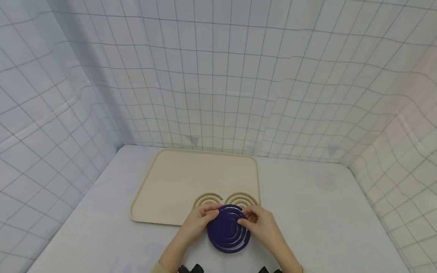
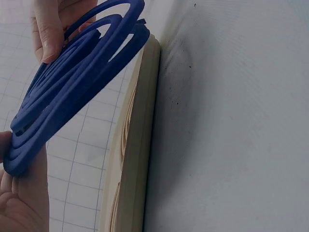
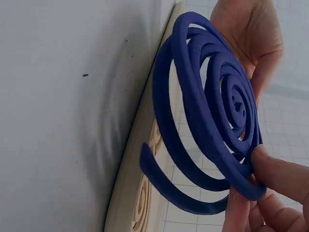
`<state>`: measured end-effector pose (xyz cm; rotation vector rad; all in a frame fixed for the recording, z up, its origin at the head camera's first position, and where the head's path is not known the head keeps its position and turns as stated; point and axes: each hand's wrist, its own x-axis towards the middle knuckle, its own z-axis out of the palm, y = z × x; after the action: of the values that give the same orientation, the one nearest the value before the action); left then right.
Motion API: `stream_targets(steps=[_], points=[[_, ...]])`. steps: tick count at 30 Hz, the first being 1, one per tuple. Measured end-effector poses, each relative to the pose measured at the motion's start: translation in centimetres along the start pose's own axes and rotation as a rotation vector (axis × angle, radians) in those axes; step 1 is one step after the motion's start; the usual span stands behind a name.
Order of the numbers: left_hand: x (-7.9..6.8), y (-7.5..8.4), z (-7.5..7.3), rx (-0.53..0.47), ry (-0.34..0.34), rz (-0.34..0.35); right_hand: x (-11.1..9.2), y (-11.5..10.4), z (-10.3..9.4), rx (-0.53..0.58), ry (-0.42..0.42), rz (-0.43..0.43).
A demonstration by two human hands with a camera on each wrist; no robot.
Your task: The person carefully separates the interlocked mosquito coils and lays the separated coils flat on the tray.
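Blue spiral coil (image 1: pixel 228 228) held off the tabletop (image 1: pixel 321 212) between both hands, at the near edge of the beige tray (image 1: pixel 177 178). Left hand (image 1: pixel 199 220) pinches the coil's left rim; right hand (image 1: pixel 261 223) pinches its right rim, fingertips (image 3: pixel 270 166) on the outer ring. Two beige coils (image 1: pixel 225 200) lie on the tray just beyond the hands.
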<state>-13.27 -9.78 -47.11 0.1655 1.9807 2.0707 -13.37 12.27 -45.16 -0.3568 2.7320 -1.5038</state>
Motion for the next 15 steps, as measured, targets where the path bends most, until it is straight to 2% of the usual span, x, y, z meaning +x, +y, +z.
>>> stream_targets(steps=[3,6,11,15], points=[[0.2,0.2,0.2,0.049,-0.004,0.004,0.0,-0.2,0.0,-0.009,-0.008,-0.016],[0.2,0.3,0.1,0.036,-0.035,-0.007,0.0,-0.2,0.0,-0.016,-0.003,-0.021],[0.2,-0.3,-0.8,-0.126,-0.154,-0.031,0.0,0.1,0.0,0.026,-0.005,0.036],[0.1,-1.0,-1.3,-0.273,-0.233,0.0,0.0,0.4,0.1,0.077,-0.003,0.087]])
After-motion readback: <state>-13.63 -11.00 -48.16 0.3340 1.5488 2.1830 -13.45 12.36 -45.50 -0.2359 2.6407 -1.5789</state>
